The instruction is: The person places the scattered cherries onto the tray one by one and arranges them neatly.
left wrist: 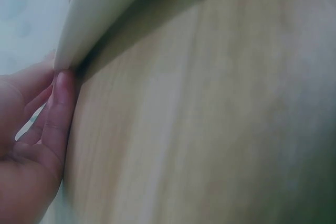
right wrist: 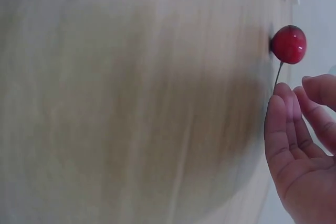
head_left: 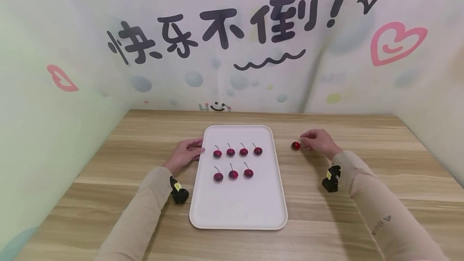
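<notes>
A white tray (head_left: 239, 208) lies on the table, bearing several dark red cherries with stems. One of them is the front-row cherry (head_left: 233, 174). At the tray's left edge, my left hand (head_left: 184, 154) holds the rim; the left wrist view shows fingertips (left wrist: 63, 80) against the rim's underside. Right of the tray, a single cherry (head_left: 296, 145) rests on the wood. Its stem points toward my right hand (head_left: 319, 141). In the right wrist view, the fingers (right wrist: 276, 116) reach to the stem, with the thumb apart from it. Part of the stem may be hidden behind the fingers.
The wood-grain table (head_left: 152, 132) runs back to a printed wall cloth (head_left: 174, 79). Cloth panels stand at both sides. Small black devices, the left one (head_left: 179, 192) and the right one (head_left: 330, 180), are strapped to the wrists.
</notes>
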A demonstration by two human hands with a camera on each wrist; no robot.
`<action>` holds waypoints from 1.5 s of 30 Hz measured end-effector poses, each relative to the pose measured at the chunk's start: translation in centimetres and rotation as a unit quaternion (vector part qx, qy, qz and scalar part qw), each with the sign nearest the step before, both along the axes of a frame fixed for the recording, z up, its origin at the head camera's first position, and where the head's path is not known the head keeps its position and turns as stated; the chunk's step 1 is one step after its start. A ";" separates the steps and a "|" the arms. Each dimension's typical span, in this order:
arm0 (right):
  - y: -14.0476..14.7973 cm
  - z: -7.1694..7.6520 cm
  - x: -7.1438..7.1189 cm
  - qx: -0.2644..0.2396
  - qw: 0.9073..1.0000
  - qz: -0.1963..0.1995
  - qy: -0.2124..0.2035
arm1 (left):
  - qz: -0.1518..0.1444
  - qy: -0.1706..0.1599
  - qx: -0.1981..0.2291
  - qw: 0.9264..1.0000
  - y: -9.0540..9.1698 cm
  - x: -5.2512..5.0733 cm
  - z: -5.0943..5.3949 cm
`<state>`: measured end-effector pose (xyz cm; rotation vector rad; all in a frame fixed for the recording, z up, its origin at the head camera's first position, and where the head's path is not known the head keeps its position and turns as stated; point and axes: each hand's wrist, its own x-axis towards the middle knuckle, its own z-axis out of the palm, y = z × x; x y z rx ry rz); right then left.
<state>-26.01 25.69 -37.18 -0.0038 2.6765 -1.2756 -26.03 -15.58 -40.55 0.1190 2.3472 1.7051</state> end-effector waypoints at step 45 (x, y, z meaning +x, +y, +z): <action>-0.7 -0.9 -0.4 -0.012 1.000 0.017 0.000 | 0.008 -0.003 -0.013 1.000 0.0 0.1 0.2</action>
